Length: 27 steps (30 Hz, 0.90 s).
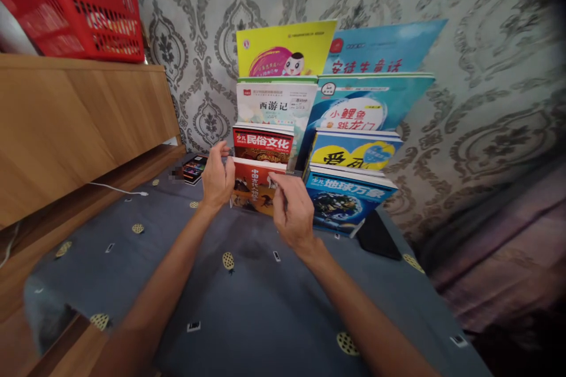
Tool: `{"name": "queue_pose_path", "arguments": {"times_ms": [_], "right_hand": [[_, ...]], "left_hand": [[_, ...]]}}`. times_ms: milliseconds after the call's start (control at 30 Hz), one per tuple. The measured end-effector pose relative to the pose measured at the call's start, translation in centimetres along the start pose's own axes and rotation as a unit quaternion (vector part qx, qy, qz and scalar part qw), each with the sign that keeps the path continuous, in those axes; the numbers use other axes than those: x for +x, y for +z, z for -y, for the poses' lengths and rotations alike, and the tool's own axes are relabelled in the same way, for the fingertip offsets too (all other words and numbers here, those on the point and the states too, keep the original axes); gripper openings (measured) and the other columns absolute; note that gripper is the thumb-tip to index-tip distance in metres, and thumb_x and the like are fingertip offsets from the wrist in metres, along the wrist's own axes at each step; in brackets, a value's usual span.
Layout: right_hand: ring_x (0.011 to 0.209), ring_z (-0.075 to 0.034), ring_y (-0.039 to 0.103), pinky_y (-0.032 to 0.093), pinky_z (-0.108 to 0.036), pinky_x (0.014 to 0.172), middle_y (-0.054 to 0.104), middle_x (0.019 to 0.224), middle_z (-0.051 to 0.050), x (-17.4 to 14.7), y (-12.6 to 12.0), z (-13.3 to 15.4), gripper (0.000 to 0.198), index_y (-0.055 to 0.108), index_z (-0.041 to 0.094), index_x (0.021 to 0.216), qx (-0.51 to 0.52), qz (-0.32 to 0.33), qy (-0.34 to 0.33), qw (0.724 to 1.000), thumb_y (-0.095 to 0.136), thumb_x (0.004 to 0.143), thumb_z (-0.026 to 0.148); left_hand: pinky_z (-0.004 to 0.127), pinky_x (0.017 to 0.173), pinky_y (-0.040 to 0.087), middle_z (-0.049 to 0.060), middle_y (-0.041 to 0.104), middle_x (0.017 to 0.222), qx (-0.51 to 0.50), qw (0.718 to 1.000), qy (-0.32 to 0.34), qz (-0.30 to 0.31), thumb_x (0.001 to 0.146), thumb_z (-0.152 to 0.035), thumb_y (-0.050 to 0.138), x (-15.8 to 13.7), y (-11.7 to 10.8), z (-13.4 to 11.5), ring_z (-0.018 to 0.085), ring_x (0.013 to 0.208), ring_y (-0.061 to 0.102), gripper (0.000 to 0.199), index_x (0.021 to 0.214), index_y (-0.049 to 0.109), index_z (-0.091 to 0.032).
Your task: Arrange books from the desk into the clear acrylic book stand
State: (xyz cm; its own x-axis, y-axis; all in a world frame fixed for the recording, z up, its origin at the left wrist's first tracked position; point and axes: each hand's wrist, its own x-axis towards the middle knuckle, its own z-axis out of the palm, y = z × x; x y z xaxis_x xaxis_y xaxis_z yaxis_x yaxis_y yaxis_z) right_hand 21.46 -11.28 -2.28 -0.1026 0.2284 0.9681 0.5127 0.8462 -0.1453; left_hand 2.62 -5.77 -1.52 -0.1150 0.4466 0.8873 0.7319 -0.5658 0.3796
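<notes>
A small orange-red book [253, 188] stands upright at the front of the left row, its white top edge showing. At its left side is my left hand [217, 177], fingers raised and slightly bent, the thumb close to the book's edge. My right hand [295, 209] has its fingers curled at the book's upper right corner, covering part of the cover. Right behind it stand a red book [264, 142] and a taller white book [272, 103]. In the right row, a blue book with an earth picture [336, 203] is frontmost, before a yellow and blue book [354, 150].
Farther back are a teal book [367, 103], a yellow-green book [283, 47] and a light blue book [389, 41]. A black flat object [379, 237] lies at right. Left are a dark booklet [193, 169], a white cable [119, 189], a wooden cabinet [84, 123] and a red basket [92, 6].
</notes>
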Motion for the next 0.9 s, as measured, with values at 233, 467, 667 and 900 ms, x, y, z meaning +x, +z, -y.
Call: {"name": "queue_pose_path", "arguments": {"times_ms": [233,467,667,900], "right_hand": [[0.092,-0.021,0.067,0.056,-0.035,0.079,0.072,0.098,-0.007,-3.9,1.5,2.3,0.042,0.062,0.021,0.123,0.075,0.12,-0.014,0.99,0.042,0.092,0.001],[0.094,-0.02,0.067,0.054,-0.029,0.072,0.072,0.1,-0.007,-10.7,2.8,4.0,0.034,0.064,0.019,0.117,0.059,0.422,0.034,0.904,0.049,0.091,0.002],[0.098,-0.02,0.066,0.052,-0.03,0.083,0.071,0.104,-0.007,-10.0,2.9,3.7,0.03,0.064,0.019,0.112,0.063,0.479,0.077,0.872,0.051,0.091,0.001],[0.098,-0.018,0.064,0.05,-0.027,0.078,0.069,0.104,-0.005,-10.2,2.8,3.5,0.027,0.062,0.022,0.105,0.065,0.489,0.084,0.866,0.051,0.091,0.001]], "left_hand": [[0.04,0.102,0.048,0.014,0.065,0.124,0.191,0.959,-0.161,0.133,0.1,-0.026,0.035,0.2,-0.7,6.7,0.024,0.118,0.062,0.035,0.132,0.046,-0.018],[0.066,0.115,0.028,0.027,0.038,0.157,0.317,0.877,-0.257,0.254,0.092,-0.033,0.051,-4.0,0.1,14.5,0.041,0.151,0.025,0.054,0.139,0.047,-0.008],[0.069,0.116,0.023,0.029,0.042,0.154,0.377,0.822,-0.268,0.332,0.097,-0.049,0.043,-2.6,0.0,18.7,0.04,0.152,0.023,0.062,0.143,0.044,-0.006],[0.053,0.101,0.05,0.014,0.063,0.129,0.401,0.765,-0.252,0.437,0.098,-0.042,0.057,0.3,-0.8,21.1,0.028,0.117,0.062,0.042,0.129,0.058,-0.014]]}}
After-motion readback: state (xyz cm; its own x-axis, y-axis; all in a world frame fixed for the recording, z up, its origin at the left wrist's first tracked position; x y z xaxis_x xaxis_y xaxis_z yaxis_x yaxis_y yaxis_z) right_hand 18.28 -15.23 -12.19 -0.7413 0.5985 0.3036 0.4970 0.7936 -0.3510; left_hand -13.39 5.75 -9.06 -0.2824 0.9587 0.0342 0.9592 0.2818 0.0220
